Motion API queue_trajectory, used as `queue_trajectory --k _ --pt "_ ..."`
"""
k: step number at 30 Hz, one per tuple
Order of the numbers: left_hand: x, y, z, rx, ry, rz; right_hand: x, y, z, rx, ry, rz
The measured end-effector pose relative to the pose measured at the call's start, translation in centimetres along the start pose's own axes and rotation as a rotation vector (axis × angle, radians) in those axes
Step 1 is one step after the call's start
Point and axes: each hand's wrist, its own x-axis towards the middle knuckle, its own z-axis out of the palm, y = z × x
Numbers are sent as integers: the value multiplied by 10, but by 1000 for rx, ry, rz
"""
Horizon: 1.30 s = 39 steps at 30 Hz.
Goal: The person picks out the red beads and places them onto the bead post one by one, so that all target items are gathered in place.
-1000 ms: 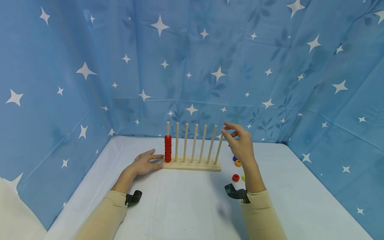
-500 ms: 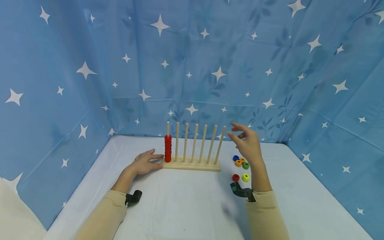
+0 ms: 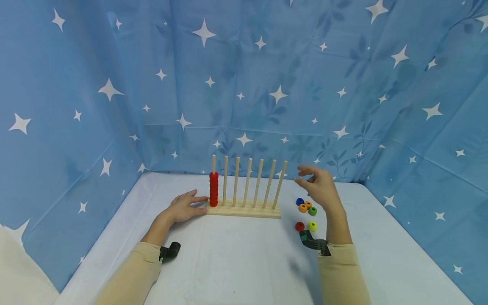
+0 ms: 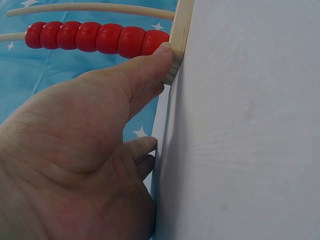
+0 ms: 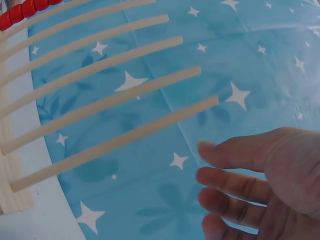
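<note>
A wooden peg stand point(image 3: 244, 210) with several upright pegs sits on the table. Its leftmost peg carries a stack of red beads point(image 3: 213, 189); the other pegs are bare. My left hand point(image 3: 184, 206) holds the stand's left end, thumb at the front corner and index finger at the back, beside the red stack. In the left wrist view the thumb point(image 4: 160, 55) presses against the base right by the lowest bead. My right hand point(image 3: 320, 188) hovers to the right of the rightmost peg point(image 5: 120, 142), fingers loosely bent, nothing between them.
Below my right hand lie loose beads: a blue one point(image 3: 300, 201), two orange ones point(image 3: 303, 208), a green one point(image 3: 312, 211), and nearer a red one point(image 3: 299, 226) and a yellow one point(image 3: 312, 225). A blue starred curtain point(image 3: 244, 84) surrounds the white table point(image 3: 228, 262).
My right hand has drawn away from the top of the rightmost peg, to the right and then lower, uncovering the loose beads. The left hand and the stand have stayed put.
</note>
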Motion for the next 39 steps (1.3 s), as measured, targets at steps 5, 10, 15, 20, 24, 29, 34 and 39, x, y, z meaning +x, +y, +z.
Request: queue_trajectory --k 5,10,15,20,24,29,34,39 --pt "0 -1 1 0 -1 3 0 12 1 -37 -124 55" --pt "1 -1 1 7 -1 2 -1 20 1 -93 -235 84" --pt "1 -1 1 12 4 8 0 28 3 -124 -348 134" --pt "1 -2 2 14 5 11 -2 34 4 -130 -442 181" --pt "2 -3 2 13 7 13 -3 40 3 -144 -462 160" --pt "2 -3 2 16 5 15 -2 45 3 -142 -486 156" --pt "3 -3 1 14 6 17 -3 46 4 -135 -513 153" --pt "3 -4 2 15 8 21 -5 47 7 -149 -559 194"
